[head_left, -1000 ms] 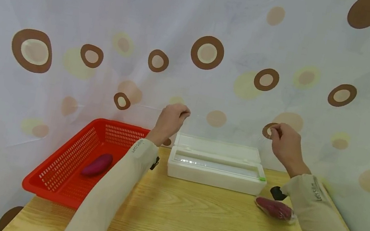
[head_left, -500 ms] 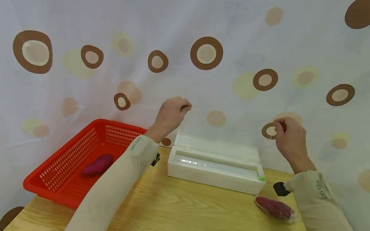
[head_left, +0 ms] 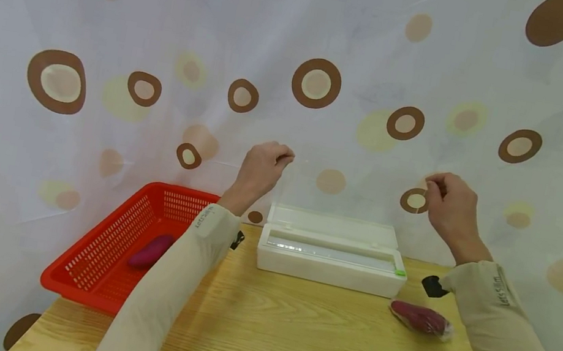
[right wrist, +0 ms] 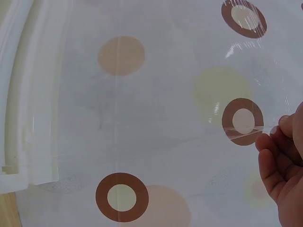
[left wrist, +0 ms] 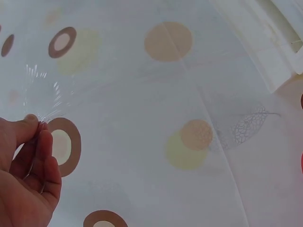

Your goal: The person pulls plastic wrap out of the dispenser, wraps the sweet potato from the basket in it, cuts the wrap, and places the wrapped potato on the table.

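Left hand (head_left: pixel 262 167), right hand (head_left: pixel 453 205), both mine: pinching clear film (right wrist: pixel 246 131) | open box (head_left: pixel 330 272), below, on desk (head_left: pixel 320 346).

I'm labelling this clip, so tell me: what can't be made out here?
Head view: the red basket's right side, behind the left sleeve.
Right wrist view: the plastic film's exact edges, too transparent to trace.
Same view: part of the right hand, cut off by the right edge.
Left wrist view: part of the white dispenser, cut off.

Purple vegetable (head_left: pixel 150 252) partly hidden, apparently clear film (right wrist: pixel 245 131), edges indistinct
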`<state>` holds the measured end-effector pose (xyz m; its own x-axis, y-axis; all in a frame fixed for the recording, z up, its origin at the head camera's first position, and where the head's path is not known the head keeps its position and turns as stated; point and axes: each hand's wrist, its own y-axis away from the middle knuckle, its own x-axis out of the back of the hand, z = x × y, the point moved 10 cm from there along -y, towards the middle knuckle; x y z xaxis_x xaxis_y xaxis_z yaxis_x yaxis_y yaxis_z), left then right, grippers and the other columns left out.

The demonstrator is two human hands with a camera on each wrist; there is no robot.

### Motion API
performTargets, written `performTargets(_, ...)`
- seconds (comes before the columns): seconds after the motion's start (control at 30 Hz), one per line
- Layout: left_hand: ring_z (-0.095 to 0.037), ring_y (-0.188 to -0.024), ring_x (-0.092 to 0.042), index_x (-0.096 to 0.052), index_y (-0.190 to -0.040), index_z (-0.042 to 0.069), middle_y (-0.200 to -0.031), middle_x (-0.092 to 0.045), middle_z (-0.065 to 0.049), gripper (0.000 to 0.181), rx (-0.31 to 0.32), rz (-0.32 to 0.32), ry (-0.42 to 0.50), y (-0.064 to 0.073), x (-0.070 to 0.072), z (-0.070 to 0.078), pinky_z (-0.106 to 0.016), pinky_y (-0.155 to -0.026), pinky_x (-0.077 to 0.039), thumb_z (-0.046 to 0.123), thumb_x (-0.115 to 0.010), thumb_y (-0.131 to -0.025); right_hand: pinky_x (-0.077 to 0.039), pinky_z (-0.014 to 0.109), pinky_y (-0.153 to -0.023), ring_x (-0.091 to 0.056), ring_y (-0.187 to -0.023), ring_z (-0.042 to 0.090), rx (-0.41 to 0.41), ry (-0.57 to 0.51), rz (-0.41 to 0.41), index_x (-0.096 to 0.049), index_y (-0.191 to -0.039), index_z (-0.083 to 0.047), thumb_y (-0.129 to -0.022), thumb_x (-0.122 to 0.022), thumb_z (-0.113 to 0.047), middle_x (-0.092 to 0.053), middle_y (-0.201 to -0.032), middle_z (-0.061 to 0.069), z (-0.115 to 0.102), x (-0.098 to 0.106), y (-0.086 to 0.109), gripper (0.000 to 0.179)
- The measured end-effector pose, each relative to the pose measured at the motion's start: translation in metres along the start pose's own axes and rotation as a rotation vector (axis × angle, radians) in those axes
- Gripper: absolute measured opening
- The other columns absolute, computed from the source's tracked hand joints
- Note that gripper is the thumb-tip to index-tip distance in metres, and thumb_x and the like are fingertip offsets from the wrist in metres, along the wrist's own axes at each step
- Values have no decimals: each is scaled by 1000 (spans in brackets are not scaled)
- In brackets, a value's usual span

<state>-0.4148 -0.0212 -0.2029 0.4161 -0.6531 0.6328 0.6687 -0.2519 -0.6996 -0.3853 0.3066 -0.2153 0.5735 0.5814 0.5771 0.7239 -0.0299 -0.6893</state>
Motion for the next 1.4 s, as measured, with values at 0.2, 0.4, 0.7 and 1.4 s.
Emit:
performTargets(0.2,-16,-78,-60,-73,-97,8,-90,-68,-4,13,-3,-9,30,4,10,7,-27,-72,-48,14,-63,-92,-40,41,-66,-51,-78,31,4,-5,6,-58,-108,4,-100,-44,-18,-57,-92,20,-6,9,5,27)
performTargets(0.4,-15,-76,-59,-74,-92,8,-88,-69,-2,9,-84,-86,95,28,23,20,-29,-71,-48,11,-65,-90,-35,30,-67,-48,-78,19,94,-49,58,-61,-94,2,-95,-50,-10,-57,-87,14,-20,21,27,17)
performTargets(0.7,-9,-73,-57,-74,-88,9,-80,-66,4,6,-174,-358,219,98,25,29,-33,-72,-51,6,-70,-85,-38,18,-73,-52,-79,7,412,-140,-4,-62,-81,-6,-79,-60,9,-60,-84,4,-43,19,88,16)
performTargets(1.4,3,-60,-43,-65,-74,18,-64,-49,17,16,-257,-978,217,240,-72,52,-13,-58,-39,13,-64,-89,-44,20,-56,-48,-65,1,410,-462,-558,-50,-78,-22,-69,-52,21,-50,-74,-16,-19,-50,226,44)
